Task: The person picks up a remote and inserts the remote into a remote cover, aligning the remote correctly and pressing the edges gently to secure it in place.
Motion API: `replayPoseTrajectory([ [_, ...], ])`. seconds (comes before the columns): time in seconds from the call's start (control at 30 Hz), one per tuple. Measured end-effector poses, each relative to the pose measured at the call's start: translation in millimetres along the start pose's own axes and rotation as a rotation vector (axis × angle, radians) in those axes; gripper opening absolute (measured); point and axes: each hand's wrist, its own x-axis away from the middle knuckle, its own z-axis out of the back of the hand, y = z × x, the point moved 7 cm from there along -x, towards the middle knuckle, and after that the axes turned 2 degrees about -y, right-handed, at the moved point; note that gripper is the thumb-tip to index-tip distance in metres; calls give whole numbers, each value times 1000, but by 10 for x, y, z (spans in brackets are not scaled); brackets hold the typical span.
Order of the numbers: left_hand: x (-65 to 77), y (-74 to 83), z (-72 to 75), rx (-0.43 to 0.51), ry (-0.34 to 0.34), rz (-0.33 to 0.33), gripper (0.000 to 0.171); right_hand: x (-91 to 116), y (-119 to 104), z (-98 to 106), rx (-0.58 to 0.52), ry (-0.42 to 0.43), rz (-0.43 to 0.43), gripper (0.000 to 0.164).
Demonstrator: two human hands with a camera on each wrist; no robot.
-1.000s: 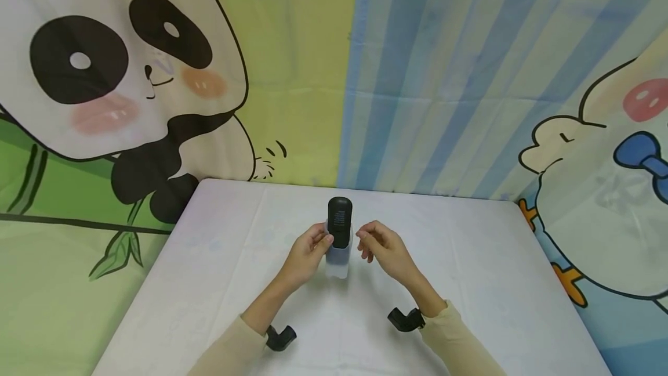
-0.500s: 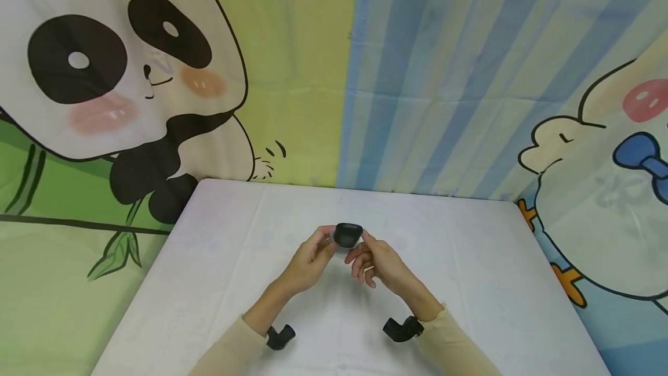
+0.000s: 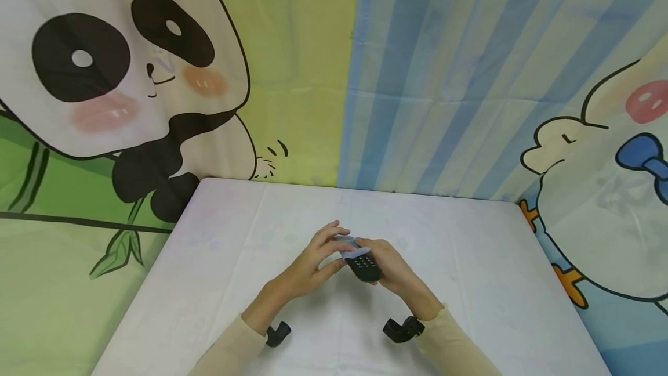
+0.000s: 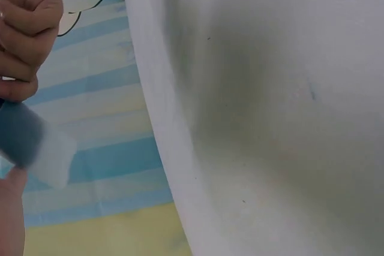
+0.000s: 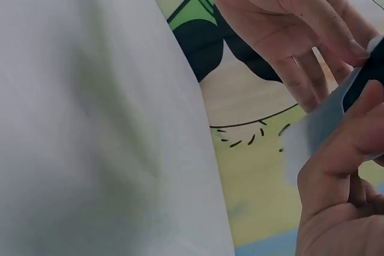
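Note:
A black remote control (image 3: 365,267) with rows of small pale buttons sits partly inside a translucent, bluish sleeve (image 3: 357,251), tilted above the table. My right hand (image 3: 388,263) grips it from the right side, thumb on top at the sleeve's edge. From the left, my left hand (image 3: 315,260) pinches the sleeve's near end between thumb and index finger, its other fingers spread. In the right wrist view, the sleeve (image 5: 315,133) hangs between both hands and the remote's dark end (image 5: 363,82) shows. Blurred in the left wrist view, the sleeve (image 4: 55,155) sits low at the left edge.
A white-covered table (image 3: 250,213) lies under both hands. Behind it hangs a cloth backdrop (image 3: 297,74) with a panda, stripes and a white cartoon animal. A black camera mount (image 3: 403,329) is on the right wrist, another camera mount (image 3: 278,334) on the left.
The remote in its sleeve has turned from upright, back facing me, to tilted down with buttons showing. My right hand has come from beside it to grip it; my left fingers have shifted onto the sleeve.

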Motion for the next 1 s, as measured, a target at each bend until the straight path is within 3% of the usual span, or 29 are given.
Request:
replayPoseTrajectory([
  [0.17,2,24,1,-75,42,-75,36,8,-70,70,99,78,68,33],
  [0.33,28,-52,-13,-45,106,-20,37,29,-117,107,272,187,119,36],
  [0.47,74,-140,-46,104,160,93,44,44,-179,114,407,284,182,32],
  [0.57,121,-224,-99,275,175,248,41,49,-234,117,483,341,239,25],
  [0.67,163,-297,-187,395,141,443,41,46,-285,118,531,368,294,19],
  [0.77,185,-336,-282,409,58,589,46,32,-328,86,570,350,344,17],
  [0.87,174,-337,-330,390,16,641,46,26,-359,45,597,335,371,17],
  [1.0,151,-323,-325,295,41,621,44,29,-401,17,661,326,405,15],
])
